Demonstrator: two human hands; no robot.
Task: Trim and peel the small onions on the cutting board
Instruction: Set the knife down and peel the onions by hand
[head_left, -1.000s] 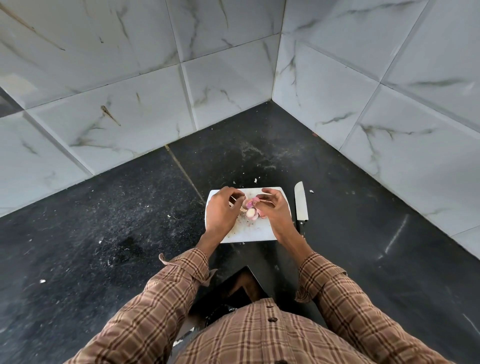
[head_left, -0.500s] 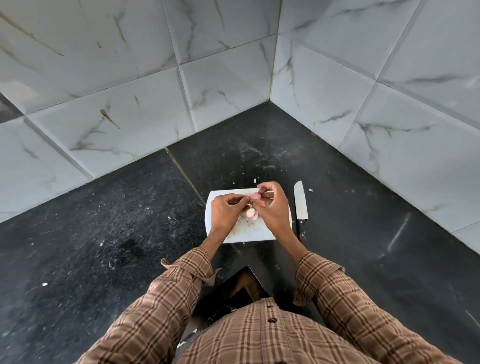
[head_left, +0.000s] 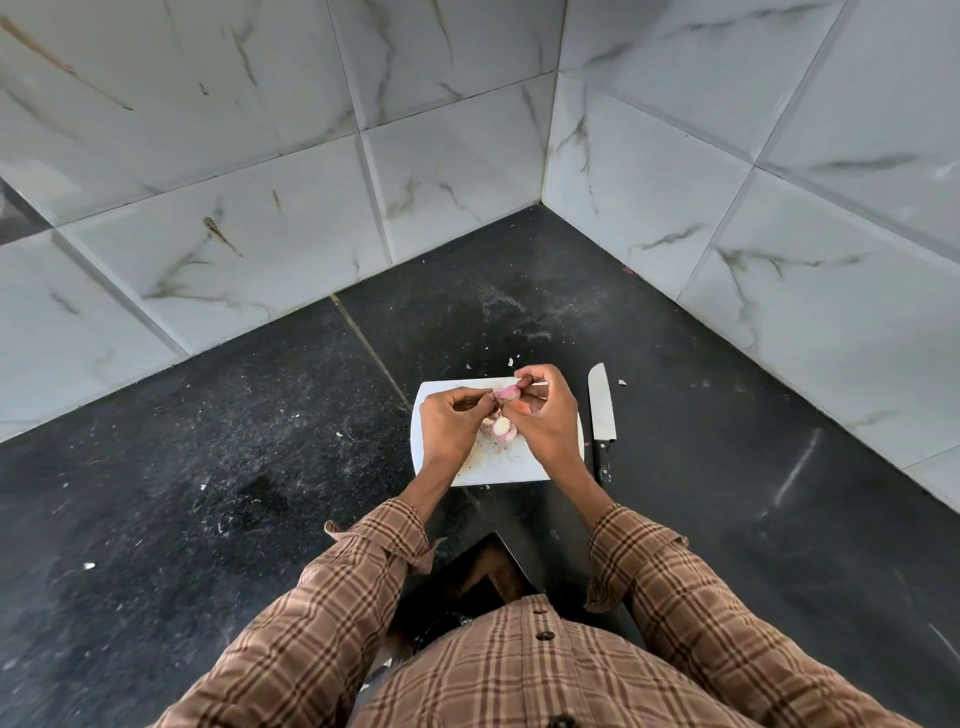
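Both hands are coming up a little off the board (head_left: 498, 470) and moving to its far edge — a second ago they were lower, nearer the middle. The left hand (head_left: 451, 423) and the right hand (head_left: 548, 415) are meeting over one small pink onion (head_left: 506, 393). Each grip is curled tight, with the fingertips pinching the onion from its own side, so it looks like the skin is being pulled off right now. That means the cutting part for this onion is likely done and the peeling part is going on. A few more onions (head_left: 501, 428) are sitting in a little pile on the board, just under the hands; the pale one on top looks already peeled. The knife (head_left: 602, 410) is lying on the dark tabletop (head_left: 260, 467), just beside the right edge of the board, with nobody holding it. The board is small and the hands are near its far edge — bits of skin could fall off onto the tabletop. There is lots of open room on the left and far side before the tiled walls (head_left: 260, 156).
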